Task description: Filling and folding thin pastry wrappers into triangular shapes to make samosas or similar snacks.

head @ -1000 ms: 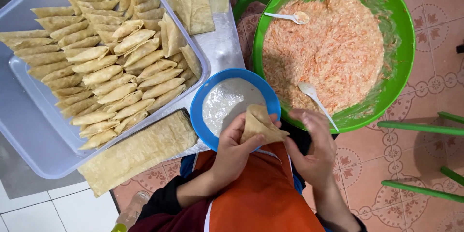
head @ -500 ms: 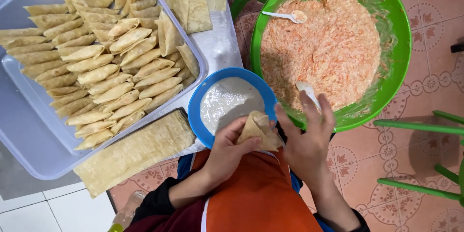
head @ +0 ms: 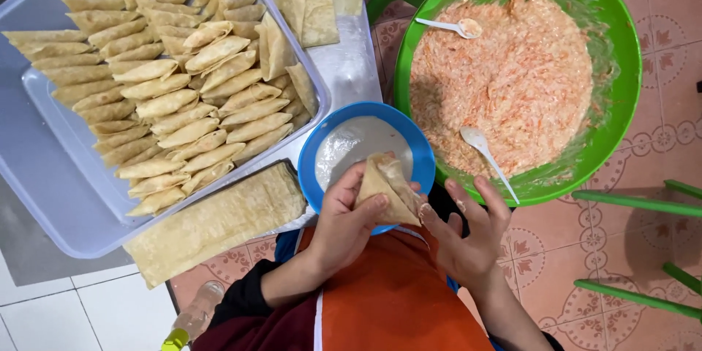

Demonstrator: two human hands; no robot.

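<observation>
Folding step in hand, by my judgement. The left hand [head: 349, 221] is gripping a pale, half-folded triangular pastry wrapper [head: 387, 189] over the near rim of the blue round bowl of white paste [head: 311, 148]. The right hand [head: 468, 234] is hovering open, just right of it. Closing the flap is calling for paste on the loose edge.
</observation>
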